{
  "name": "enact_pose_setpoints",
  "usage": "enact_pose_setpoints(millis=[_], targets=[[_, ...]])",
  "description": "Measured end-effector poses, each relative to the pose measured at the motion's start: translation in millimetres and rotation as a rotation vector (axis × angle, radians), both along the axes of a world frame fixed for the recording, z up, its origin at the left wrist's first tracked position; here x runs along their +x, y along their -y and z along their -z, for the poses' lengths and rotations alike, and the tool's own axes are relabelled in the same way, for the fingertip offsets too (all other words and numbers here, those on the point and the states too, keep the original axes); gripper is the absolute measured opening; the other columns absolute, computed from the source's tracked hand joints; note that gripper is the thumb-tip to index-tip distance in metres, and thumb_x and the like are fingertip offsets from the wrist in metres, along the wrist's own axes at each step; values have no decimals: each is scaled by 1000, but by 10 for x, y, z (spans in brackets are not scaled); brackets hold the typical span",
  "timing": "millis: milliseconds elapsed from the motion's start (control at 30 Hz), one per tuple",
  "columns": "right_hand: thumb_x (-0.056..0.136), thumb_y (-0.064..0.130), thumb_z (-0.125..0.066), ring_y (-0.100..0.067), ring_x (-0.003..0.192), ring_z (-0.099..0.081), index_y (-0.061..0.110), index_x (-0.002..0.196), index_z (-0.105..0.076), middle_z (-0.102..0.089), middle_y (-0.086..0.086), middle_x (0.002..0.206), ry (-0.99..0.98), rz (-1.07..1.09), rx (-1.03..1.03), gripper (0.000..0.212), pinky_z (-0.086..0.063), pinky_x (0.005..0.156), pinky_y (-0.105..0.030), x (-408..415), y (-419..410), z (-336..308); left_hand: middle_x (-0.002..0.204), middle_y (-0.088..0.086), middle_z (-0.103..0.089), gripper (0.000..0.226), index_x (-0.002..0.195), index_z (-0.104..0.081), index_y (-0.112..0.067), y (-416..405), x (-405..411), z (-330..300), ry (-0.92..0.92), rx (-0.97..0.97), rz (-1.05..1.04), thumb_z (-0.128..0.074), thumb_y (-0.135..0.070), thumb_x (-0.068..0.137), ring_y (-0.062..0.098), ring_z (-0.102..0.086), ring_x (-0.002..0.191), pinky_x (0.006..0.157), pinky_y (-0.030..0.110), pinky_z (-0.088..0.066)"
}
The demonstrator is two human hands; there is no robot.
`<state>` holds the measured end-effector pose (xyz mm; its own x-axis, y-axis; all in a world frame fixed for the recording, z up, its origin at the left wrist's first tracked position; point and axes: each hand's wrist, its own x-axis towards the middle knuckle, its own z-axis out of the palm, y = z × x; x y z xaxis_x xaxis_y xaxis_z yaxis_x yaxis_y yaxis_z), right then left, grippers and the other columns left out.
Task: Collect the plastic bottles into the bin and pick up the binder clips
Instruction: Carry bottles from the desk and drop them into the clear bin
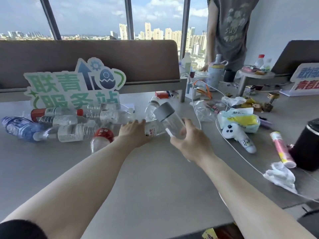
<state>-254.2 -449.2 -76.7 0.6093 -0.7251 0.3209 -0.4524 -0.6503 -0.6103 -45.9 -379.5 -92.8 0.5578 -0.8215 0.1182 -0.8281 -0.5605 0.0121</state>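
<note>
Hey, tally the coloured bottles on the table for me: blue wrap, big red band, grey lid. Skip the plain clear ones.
blue-wrapped bottle: 1
red-banded bottles: 2
grey-lidded bottle, gripped by the right hand: 1
Total: 4
The plain clear ones overlap too much to count reliably.

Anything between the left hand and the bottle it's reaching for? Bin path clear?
Nothing visible: the left hand already rests on a clear lying bottle. The right hand grips a grey-capped bottle. No bin is in view, so that path cannot be judged.
</note>
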Motion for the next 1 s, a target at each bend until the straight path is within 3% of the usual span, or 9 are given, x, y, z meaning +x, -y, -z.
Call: enact_pose_setpoints(millis=[133, 233, 367, 500, 667, 733, 867, 1000], targets=[[78, 49, -59, -18, 84, -57, 35, 117, -45, -56, 10, 99, 28, -6, 9, 44, -38, 68, -30, 11, -30, -13, 118, 10, -55, 71, 129, -41, -21, -72, -92, 7, -23, -91, -21, -61, -62, 74, 31, -54, 110, 79, 39, -45], [74, 54, -56, -19, 80, -59, 37, 113, -44, -56, 10, 95, 69, -13, 21, 44, -41, 65, -30, 25, -135, -85, 103, 7, -60, 62, 118, -45, -20, -335, -182, -125, -54, -272, -67, -58, -61, 74, 31, -59, 89, 67, 34, -43], [74, 52, -59, -19, 81, -59, 36, 112, -45, -58, 10, 94, 148, -48, 19, 43, -41, 67, -31, 117, -461, -237, 89, 3, -59, 53, 108, -45, -21, -954, -196, -429, -65, -437, -147, -56, -60, 73, 30, -60, 81, 63, 34, -42], [68, 55, -54, -16, 78, -55, 34, 118, -45, -60, 10, 91, 222, -144, -2, 55, -35, 67, -29, 334, -1085, -405, 89, 0, -62, 57, 109, -48, -22, -1841, -122, -671, -88, -550, -232, -56, -64, 70, 26, -58, 80, 66, 36, -45], [71, 52, -58, -16, 78, -62, 33, 110, -49, -62, 10, 87, 262, -383, 15, 44, -45, 66, -32, 740, -2136, -533, 87, 0, -59, 53, 108, -48, -22, -3166, -41, -875, -56, -653, -426, -57, -60, 72, 26, -55, 74, 63, 34, -42], [73, 54, -58, -18, 77, -63, 33, 108, -48, -61, 9, 89, 250, -498, 22, 42, -50, 67, -36, 906, -2607, -557, 87, 1, -61, 54, 107, -48, -21, -3726, -21, -898, -61, -703, -501, -57, -62, 72, 26, -57, 73, 63, 36, -47], [74, 51, -58, -22, 77, -62, 30, 105, -46, -57, 5, 93, 253, -723, 74, 40, -53, 65, -41, 1198, -3592, -540, 86, 1, -63, 51, 103, -48, -23, -4855, 35, -770, -65, -774, -653, -56, -62, 71, 25, -61, 74, 67, 40, -54], [70, 55, -55, -17, 76, -62, 35, 112, -45, -55, 12, 92, 219, -861, 64, 48, -55, 68, -42, 1443, -4487, -376, 87, 0, -61, 46, 100, -46, -23, -5888, 67, -451, -85, -837, -857, -58, -59, 74, 24, -59, 74, 63, 35, -46]])
